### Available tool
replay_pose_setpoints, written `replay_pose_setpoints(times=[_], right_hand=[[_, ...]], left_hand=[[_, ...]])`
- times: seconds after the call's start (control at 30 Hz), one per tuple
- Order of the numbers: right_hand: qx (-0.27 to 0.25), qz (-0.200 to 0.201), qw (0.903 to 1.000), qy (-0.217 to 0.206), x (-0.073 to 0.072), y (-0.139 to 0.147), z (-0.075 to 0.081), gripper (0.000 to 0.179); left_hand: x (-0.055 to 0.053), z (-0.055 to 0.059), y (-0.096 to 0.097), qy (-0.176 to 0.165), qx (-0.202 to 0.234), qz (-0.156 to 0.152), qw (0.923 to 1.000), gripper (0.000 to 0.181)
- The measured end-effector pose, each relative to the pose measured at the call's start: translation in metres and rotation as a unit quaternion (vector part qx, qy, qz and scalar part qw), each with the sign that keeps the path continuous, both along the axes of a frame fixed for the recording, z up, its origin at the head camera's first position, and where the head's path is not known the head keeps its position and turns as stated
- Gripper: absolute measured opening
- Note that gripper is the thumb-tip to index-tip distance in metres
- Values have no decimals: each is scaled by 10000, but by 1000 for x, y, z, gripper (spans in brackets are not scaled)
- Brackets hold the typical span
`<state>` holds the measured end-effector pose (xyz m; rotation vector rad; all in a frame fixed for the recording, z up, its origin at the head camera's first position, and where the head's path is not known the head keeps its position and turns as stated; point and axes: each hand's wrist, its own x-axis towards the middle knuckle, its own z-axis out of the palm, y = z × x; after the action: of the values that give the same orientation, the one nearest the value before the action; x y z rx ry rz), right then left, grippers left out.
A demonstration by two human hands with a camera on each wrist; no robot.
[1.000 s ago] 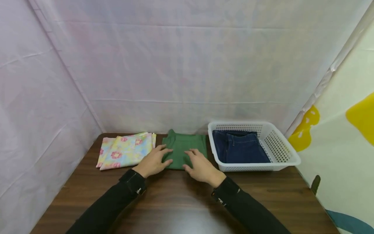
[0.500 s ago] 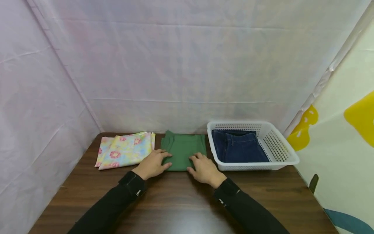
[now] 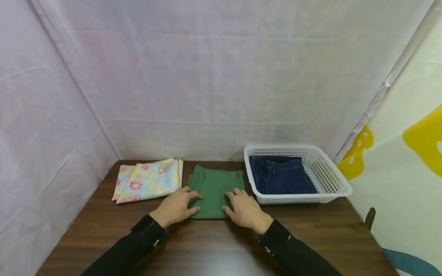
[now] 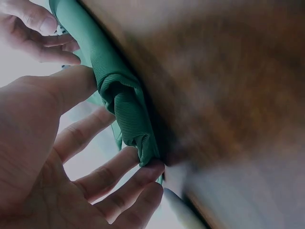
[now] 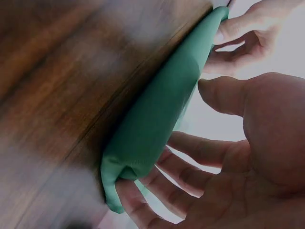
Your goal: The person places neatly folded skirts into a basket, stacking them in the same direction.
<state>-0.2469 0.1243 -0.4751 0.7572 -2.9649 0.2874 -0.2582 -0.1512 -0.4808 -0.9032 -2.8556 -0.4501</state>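
A folded green garment lies flat on the table between my hands, its layers stacked at the left edge. My left hand rests on its left side, and my right hand lies at its right side near the front corner. Fingers of both hands are spread and only lightly bent. In the left wrist view, fine ribbing shows on the rolled edge of the green garment, with fingertips along that edge. The right wrist view shows the smooth front fold of the garment, my fingertips touching its end.
Left of the garment lies a folded floral cloth in yellow, pink and blue. To the right stands a white plastic basket holding folded dark blue jeans. A pale curtain hangs behind the wooden table.
Both hands have come toward the table's near side, and the green garment has slid with them, away from the back edge. The floral cloth and basket stay in place on the table.
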Motion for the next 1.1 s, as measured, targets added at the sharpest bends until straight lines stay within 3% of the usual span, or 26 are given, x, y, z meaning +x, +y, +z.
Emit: replay_pose_setpoints(times=[0.47, 0.87, 1.1], right_hand=[[-182, 359, 9989, -257, 28, 19, -1, 49], [-636, 529, 9959, -359, 46, 34, -2, 43], [-721, 469, 9949, -530, 56, 43, -5, 43]], left_hand=[[39, -2, 0, 4, -61, -350, 9994, 42], [53, -2, 6, -270, -272, -192, 9991, 66], [62, -1, 11, -542, -260, -190, 9980, 69]])
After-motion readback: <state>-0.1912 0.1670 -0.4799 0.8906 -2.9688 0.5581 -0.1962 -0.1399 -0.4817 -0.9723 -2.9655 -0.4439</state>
